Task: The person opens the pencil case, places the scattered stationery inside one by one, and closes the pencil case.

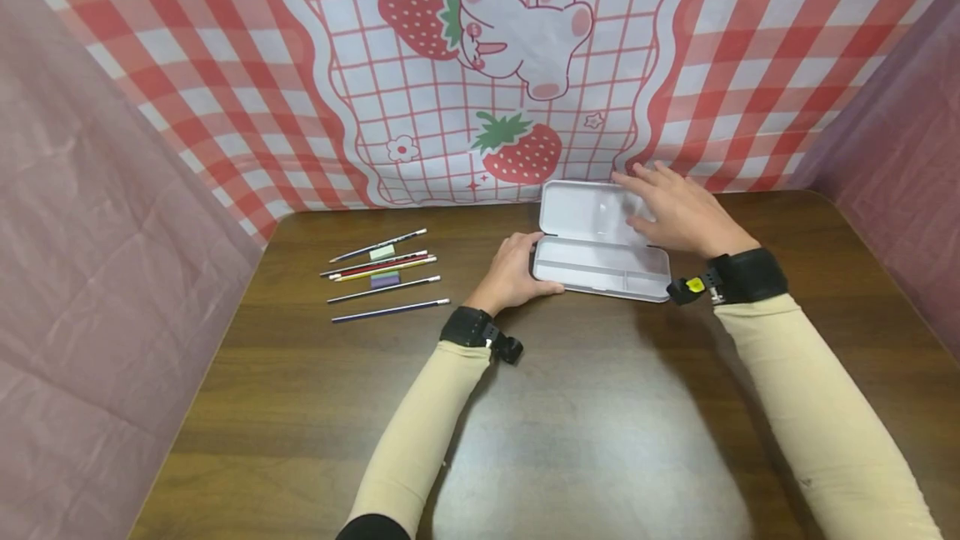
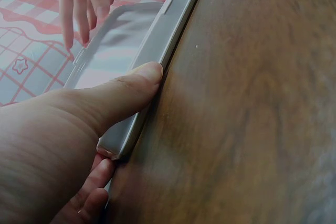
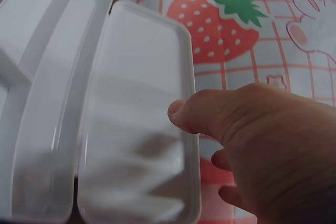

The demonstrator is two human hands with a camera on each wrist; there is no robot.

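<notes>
A white pencil case [image 1: 581, 265] lies on the table with its lid [image 1: 585, 211] raised at the back. Its tray has compartments, and nothing shows inside them. My left hand [image 1: 513, 273] grips the case's left end, the thumb along the front edge and the fingers round the side. In the left wrist view that thumb [image 2: 139, 77] presses on the front wall. At the lid's right part is my right hand [image 1: 678, 207], its fingers spread. The right wrist view shows its thumb [image 3: 197, 113] over the lid's rim, with the other fingers beyond the edge.
Left on the table [image 1: 300, 407] lie several pencils [image 1: 390, 312], a pale green eraser [image 1: 382, 252] and a purple eraser [image 1: 385, 280]. A red-and-white checked cloth [image 1: 480, 148] hangs right behind the lid. Pink curtains [image 1: 112, 273] flank both sides.
</notes>
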